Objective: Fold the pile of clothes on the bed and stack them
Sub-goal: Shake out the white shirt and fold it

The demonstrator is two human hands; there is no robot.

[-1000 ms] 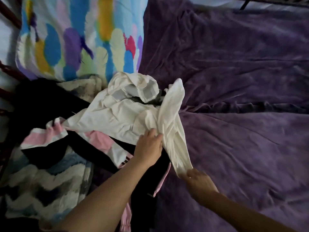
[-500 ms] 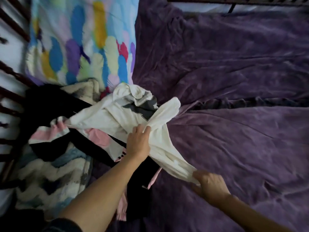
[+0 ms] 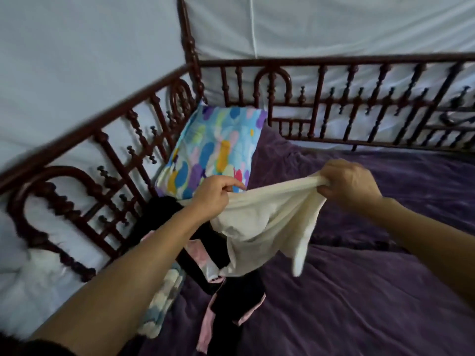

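A cream-white garment (image 3: 264,222) hangs in the air above the bed, stretched between both hands. My left hand (image 3: 214,195) grips its left edge. My right hand (image 3: 347,182) grips a bunched part of its top edge, and a loose end droops below. Under it lies the pile: a black garment with pink and white trim (image 3: 228,294) and a zigzag knit in white and blue (image 3: 160,301), partly hidden by my left forearm.
The bed is covered by a purple blanket (image 3: 359,291). A colourful patterned pillow (image 3: 213,155) leans in the far left corner. A dark red metal bed rail (image 3: 334,104) runs along the back and left sides, with white netting behind it.
Both hands have lifted the white garment off the pile and pulled it apart in the air. The view has tilted up, showing the bed rail.
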